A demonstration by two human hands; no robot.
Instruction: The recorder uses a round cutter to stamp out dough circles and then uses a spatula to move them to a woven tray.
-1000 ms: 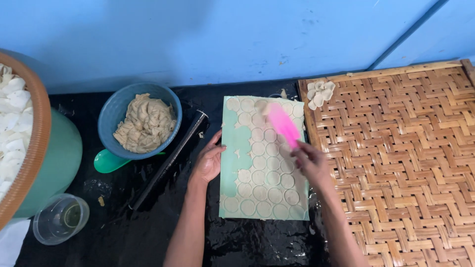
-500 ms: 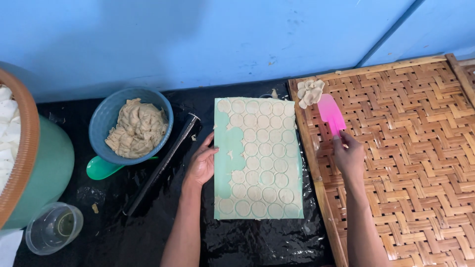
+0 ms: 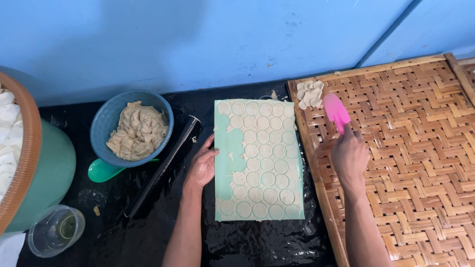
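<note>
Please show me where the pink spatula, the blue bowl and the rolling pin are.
pink spatula (image 3: 336, 111), head view, on its blade.
blue bowl (image 3: 106, 118), head view, on its left rim.
rolling pin (image 3: 163, 166), head view, on its middle.

Your left hand (image 3: 202, 167) lies flat, palm down, fingers stretched forward, forearm running straight back toward you. Your right hand (image 3: 349, 157) is closed in a fist, raised slightly, forearm angled inward.

Both forearms are bare, no sleeves in view; left hand (image 3: 203, 165) and right hand (image 3: 350, 155) wear nothing.
</note>
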